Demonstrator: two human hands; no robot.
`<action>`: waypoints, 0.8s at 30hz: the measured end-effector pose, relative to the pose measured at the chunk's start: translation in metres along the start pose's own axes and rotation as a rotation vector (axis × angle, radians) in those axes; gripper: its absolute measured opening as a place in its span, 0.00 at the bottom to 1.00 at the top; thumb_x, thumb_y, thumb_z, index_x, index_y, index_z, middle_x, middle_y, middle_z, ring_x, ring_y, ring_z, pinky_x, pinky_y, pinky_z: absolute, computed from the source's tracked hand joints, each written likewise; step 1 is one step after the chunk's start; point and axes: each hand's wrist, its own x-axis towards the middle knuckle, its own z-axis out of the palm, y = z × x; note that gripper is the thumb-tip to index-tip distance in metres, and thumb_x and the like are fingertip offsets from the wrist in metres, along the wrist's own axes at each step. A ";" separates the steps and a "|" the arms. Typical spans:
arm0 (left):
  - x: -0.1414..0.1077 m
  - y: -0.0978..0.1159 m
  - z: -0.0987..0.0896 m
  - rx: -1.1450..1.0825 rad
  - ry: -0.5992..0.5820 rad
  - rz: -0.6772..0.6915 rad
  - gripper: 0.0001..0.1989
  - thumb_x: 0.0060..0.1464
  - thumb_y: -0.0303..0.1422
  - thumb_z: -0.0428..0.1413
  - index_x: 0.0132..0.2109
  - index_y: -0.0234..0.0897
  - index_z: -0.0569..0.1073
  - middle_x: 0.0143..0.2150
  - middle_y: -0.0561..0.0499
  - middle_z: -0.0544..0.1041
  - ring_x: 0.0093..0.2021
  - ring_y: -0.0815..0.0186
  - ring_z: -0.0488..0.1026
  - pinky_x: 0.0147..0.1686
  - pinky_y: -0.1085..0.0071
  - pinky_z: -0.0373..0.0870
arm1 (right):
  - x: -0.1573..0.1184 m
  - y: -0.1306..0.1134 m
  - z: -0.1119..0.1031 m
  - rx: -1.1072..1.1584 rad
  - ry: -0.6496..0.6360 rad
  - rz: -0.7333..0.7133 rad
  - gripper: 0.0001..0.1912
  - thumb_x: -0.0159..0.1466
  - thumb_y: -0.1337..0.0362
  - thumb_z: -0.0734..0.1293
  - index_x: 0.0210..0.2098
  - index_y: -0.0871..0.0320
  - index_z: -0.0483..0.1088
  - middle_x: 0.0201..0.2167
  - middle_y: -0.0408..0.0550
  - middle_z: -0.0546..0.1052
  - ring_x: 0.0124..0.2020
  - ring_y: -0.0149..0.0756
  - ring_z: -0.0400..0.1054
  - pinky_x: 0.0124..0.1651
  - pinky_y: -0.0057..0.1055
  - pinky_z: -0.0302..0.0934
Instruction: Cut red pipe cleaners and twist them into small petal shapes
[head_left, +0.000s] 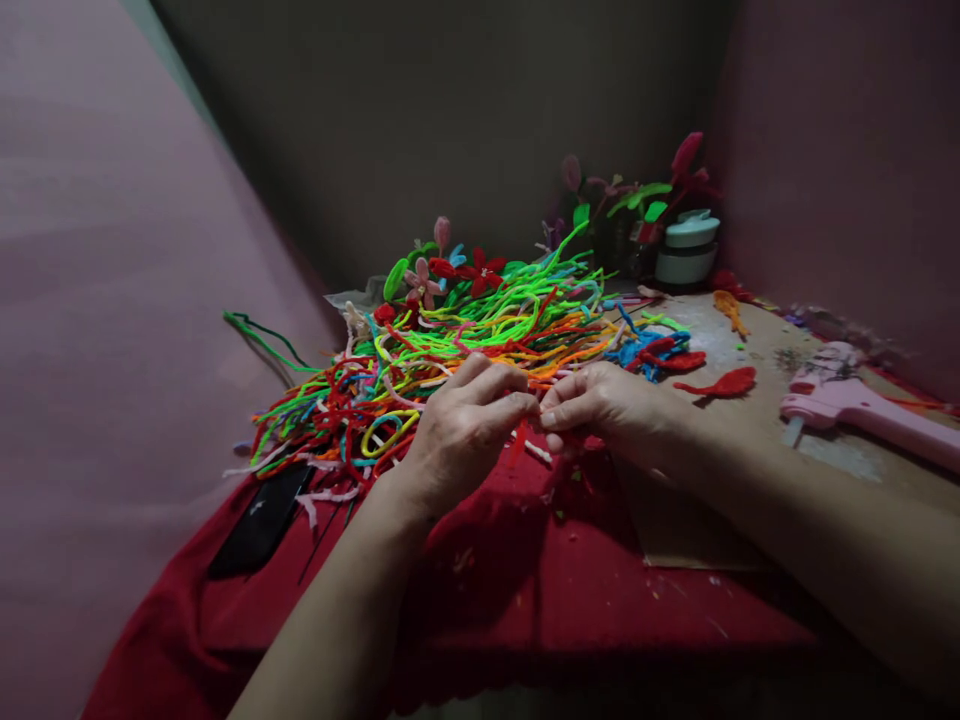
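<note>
My left hand (461, 430) and my right hand (607, 408) meet over the front edge of a pile of pipe cleaners, fingertips almost touching. Both are closed in a pinch around a small red pipe cleaner (518, 442), part of which hangs blurred below the left fingers. The rest of it is hidden by my fingers. Just beyond lies the large heap of coloured pipe cleaners (480, 325), in green, orange, yellow, red and pink. To the right of my right wrist, a red petal-shaped piece (724, 384) rests on the board.
A pink glue gun (862, 405) lies at the right on a brown board (757, 330). A black phone (259, 525) is on the red cloth (480, 600) at left. Behind stand pipe-cleaner flowers (480, 272) and a white-lidded jar (686, 250). Walls close in both sides.
</note>
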 end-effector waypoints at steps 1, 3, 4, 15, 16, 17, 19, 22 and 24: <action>0.001 0.002 -0.001 0.022 -0.057 0.004 0.11 0.58 0.30 0.48 0.35 0.38 0.76 0.35 0.46 0.75 0.36 0.64 0.65 0.39 0.67 0.60 | 0.000 0.001 0.000 -0.045 -0.007 -0.011 0.05 0.46 0.69 0.67 0.15 0.62 0.70 0.14 0.45 0.71 0.15 0.26 0.60 0.22 0.26 0.53; 0.001 0.006 -0.002 0.038 -0.132 -0.050 0.12 0.57 0.30 0.48 0.31 0.37 0.74 0.30 0.46 0.74 0.34 0.63 0.64 0.38 0.66 0.59 | 0.000 0.003 0.003 -0.185 0.014 -0.045 0.06 0.47 0.68 0.66 0.16 0.61 0.70 0.14 0.45 0.71 0.16 0.28 0.61 0.23 0.27 0.54; 0.001 0.007 -0.001 0.018 -0.142 -0.115 0.11 0.56 0.30 0.48 0.29 0.36 0.74 0.28 0.46 0.73 0.32 0.64 0.64 0.37 0.66 0.59 | 0.000 0.004 0.004 -0.302 0.047 -0.083 0.06 0.48 0.68 0.65 0.16 0.61 0.70 0.14 0.45 0.70 0.17 0.29 0.61 0.24 0.28 0.53; 0.001 -0.002 0.013 -1.779 -0.308 -1.086 0.12 0.37 0.34 0.61 0.21 0.32 0.66 0.14 0.58 0.55 0.15 0.78 0.48 0.18 0.76 0.44 | -0.017 0.016 0.018 -1.120 0.420 -1.011 0.11 0.58 0.71 0.59 0.24 0.59 0.71 0.22 0.52 0.75 0.27 0.37 0.67 0.35 0.32 0.57; 0.001 -0.002 0.014 -1.789 -0.271 -1.070 0.13 0.38 0.35 0.61 0.21 0.32 0.66 0.14 0.58 0.55 0.15 0.78 0.48 0.18 0.76 0.45 | -0.017 0.016 0.017 -1.073 0.427 -1.012 0.11 0.59 0.71 0.59 0.24 0.59 0.71 0.23 0.51 0.75 0.28 0.37 0.67 0.35 0.32 0.57; 0.001 -0.002 0.014 -1.749 -0.221 -1.047 0.13 0.39 0.35 0.62 0.21 0.32 0.66 0.15 0.58 0.57 0.15 0.78 0.50 0.18 0.76 0.45 | -0.016 0.015 0.017 -1.008 0.434 -0.986 0.11 0.59 0.70 0.60 0.25 0.58 0.71 0.23 0.51 0.75 0.27 0.36 0.67 0.35 0.32 0.58; 0.001 -0.003 0.013 -1.589 -0.111 -0.979 0.14 0.41 0.36 0.62 0.21 0.31 0.67 0.16 0.56 0.61 0.17 0.77 0.54 0.19 0.76 0.48 | -0.015 0.014 0.017 -0.850 0.436 -0.882 0.09 0.59 0.69 0.62 0.25 0.57 0.71 0.23 0.48 0.75 0.26 0.34 0.67 0.33 0.30 0.58; 0.000 -0.003 0.006 -1.315 -0.037 -0.898 0.13 0.44 0.37 0.62 0.25 0.31 0.71 0.19 0.55 0.65 0.19 0.77 0.57 0.22 0.76 0.50 | -0.012 0.012 0.019 -0.689 0.407 -0.732 0.08 0.58 0.69 0.63 0.24 0.57 0.71 0.21 0.44 0.75 0.24 0.32 0.67 0.30 0.28 0.58; 0.001 -0.002 0.001 -1.179 -0.039 -0.863 0.11 0.44 0.36 0.62 0.27 0.31 0.73 0.20 0.55 0.66 0.21 0.77 0.58 0.23 0.77 0.51 | -0.012 0.011 0.019 -0.662 0.382 -0.677 0.08 0.58 0.70 0.63 0.23 0.58 0.72 0.20 0.44 0.74 0.23 0.31 0.66 0.29 0.28 0.57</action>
